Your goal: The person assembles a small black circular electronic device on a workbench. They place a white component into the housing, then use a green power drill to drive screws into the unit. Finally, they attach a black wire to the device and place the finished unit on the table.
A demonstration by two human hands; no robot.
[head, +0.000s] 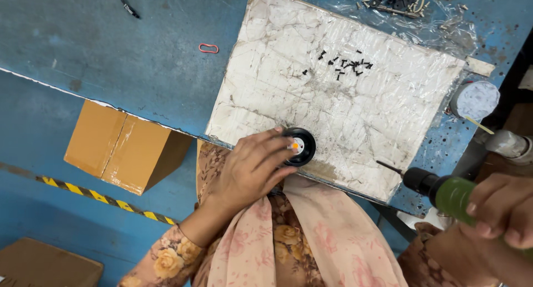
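Partly cut off, right hand [502, 209] grips screwdriver [444, 191]
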